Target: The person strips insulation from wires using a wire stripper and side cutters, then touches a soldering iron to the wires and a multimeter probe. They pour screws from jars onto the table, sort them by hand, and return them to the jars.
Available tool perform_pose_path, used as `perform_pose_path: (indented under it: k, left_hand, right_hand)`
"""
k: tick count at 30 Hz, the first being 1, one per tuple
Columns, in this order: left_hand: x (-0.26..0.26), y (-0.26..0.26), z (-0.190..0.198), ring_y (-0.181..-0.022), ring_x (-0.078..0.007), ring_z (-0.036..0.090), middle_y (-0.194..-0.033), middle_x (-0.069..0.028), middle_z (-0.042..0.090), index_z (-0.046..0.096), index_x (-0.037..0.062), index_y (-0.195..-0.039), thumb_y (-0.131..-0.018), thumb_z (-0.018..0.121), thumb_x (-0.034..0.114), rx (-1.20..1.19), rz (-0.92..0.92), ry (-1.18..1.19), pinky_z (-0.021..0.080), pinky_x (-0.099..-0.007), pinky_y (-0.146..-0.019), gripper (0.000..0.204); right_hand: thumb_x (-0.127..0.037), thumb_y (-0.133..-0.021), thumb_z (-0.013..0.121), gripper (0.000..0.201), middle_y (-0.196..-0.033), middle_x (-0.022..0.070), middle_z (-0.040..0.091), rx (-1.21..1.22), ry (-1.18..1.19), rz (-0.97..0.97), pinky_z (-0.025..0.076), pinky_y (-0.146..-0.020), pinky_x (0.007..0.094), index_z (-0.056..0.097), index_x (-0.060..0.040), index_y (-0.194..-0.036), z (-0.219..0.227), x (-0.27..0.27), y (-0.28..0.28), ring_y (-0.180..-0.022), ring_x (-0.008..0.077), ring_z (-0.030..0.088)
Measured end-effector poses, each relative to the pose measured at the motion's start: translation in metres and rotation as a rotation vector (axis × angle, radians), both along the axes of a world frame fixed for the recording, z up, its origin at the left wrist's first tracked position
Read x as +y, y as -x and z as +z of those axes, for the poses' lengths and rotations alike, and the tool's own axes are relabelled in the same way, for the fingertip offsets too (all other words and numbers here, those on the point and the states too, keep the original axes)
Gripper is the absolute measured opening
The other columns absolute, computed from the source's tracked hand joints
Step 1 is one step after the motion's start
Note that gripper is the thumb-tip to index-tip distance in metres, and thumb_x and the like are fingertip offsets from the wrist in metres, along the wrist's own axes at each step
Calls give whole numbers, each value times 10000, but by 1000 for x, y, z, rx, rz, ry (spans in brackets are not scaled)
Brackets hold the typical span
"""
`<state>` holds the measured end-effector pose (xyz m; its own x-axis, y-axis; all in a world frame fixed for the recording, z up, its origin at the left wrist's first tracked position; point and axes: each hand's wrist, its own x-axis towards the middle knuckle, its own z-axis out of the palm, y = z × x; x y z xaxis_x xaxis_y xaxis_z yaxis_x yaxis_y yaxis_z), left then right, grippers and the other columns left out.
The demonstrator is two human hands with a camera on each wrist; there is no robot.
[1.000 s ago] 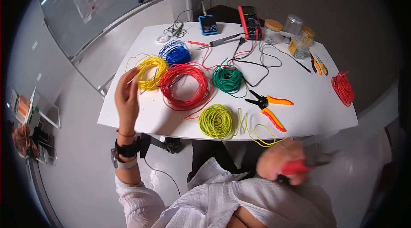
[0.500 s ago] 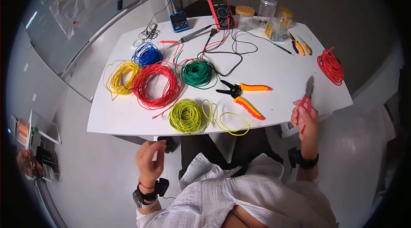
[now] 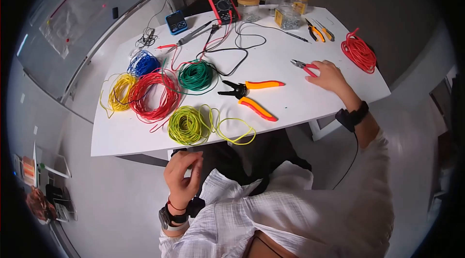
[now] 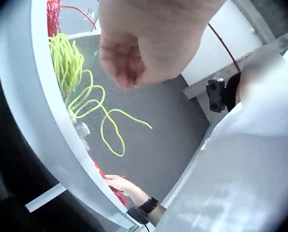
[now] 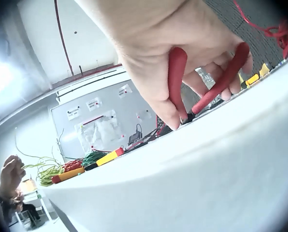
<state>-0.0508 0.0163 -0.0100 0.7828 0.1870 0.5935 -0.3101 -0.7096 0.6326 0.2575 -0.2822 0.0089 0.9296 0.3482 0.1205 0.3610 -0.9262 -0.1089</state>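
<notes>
Can find the red-handled pliers (image 3: 300, 64) at two o'clock in the head view, on the bench (image 3: 300, 94), grasped by the right hand (image 3: 328, 77), with splayed handles (image 5: 176, 75) fully revealed only from the right wrist. See wire strippers (image 3: 240, 91) at eight o'clock from there. Can make out the left hand (image 3: 181, 173) at seven o'clock, released, fingers loosely curled.

6 wire coils (image 3: 195, 76), 5 L half, 1 upper R; 4 jars (image 3: 249, 14), top ctr; 1 multimeter (image 3: 223, 6), ditto; 1 stripper (image 3: 240, 91), ctr; 1 pr red pliers (image 3: 307, 68), ctr-R.
</notes>
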Motion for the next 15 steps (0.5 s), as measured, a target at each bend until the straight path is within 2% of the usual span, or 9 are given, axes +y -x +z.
perform_pose_path:
  k: [4,5,7,8,10,11,12,13,15]
  left_hand:
    - [-16,-21,23,-700,-196,550,-842,-119,573,588,-20,-910,-664,675,11,13,-106,-79,436,-266,-619,263]
    - [-18,-26,26,-753,-225,548,-901,-126,570,588,-10,-941,-642,724,83,35,-144,-83,439,-295,-667,342]
    - [-23,-41,33,-777,-240,541,-917,-129,569,586,-7,-953,-627,740,109,12,-177,-124,434,-308,-689,379]
    - [-26,-48,35,-801,-255,534,-933,-132,568,584,-5,-966,-613,755,134,-7,-210,-175,429,-320,-711,416]
    - [-33,-56,36,-835,-274,523,-919,-115,579,586,12,-977,-595,763,163,-21,-199,-175,419,-340,-733,447]
    - [-36,-60,36,-841,-268,523,-899,-104,583,592,20,-972,-600,758,151,-12,-204,-199,419,-336,-726,428]
    - [-38,-64,36,-846,-263,524,-880,-94,588,597,29,-966,-604,753,139,-4,-210,-223,419,-332,-719,409]
    - [-41,-68,34,-750,-239,523,-774,-77,581,606,33,-934,-640,721,106,-36,-219,-218,413,-333,-663,324]
    - [-38,-71,26,-746,-246,533,-754,-79,583,617,34,-918,-649,714,81,-65,-228,-217,423,-332,-659,290]
  right_hand:
    - [-400,-686,682,646,-1194,195,478,-12,-28,29,364,-937,360,498,-24,-1178,0,-1,8,-1115,309,450]
    - [-400,-686,682,646,-1194,195,478,-12,-23,27,364,-937,360,498,-24,-1178,3,-1,14,-1115,309,450]
    - [-513,-697,629,704,-1204,192,466,-11,-203,257,358,-945,368,481,-46,-1203,19,5,33,-1132,304,435]
    - [-513,-697,629,704,-1204,192,466,-10,-198,260,358,-945,368,481,-46,-1203,24,14,42,-1132,304,435]
    - [-569,-704,598,750,-1259,220,408,198,-190,487,317,-976,429,444,-71,-1242,29,41,63,-1197,355,361]
    - [-569,-704,598,750,-1259,220,408,198,-189,488,317,-976,429,444,-71,-1242,25,55,69,-1197,355,361]
    - [-583,-699,594,775,-1285,237,368,99,-67,518,297,-983,459,414,-89,-1268,19,70,74,-1215,384,324]
    - [-598,-693,590,802,-1311,253,328,-4,56,546,277,-990,489,383,-108,-1293,14,82,76,-1234,414,288]
    - [-595,-692,595,814,-1328,260,295,13,122,546,265,-997,480,353,-125,-1311,7,100,77,-1242,415,272]
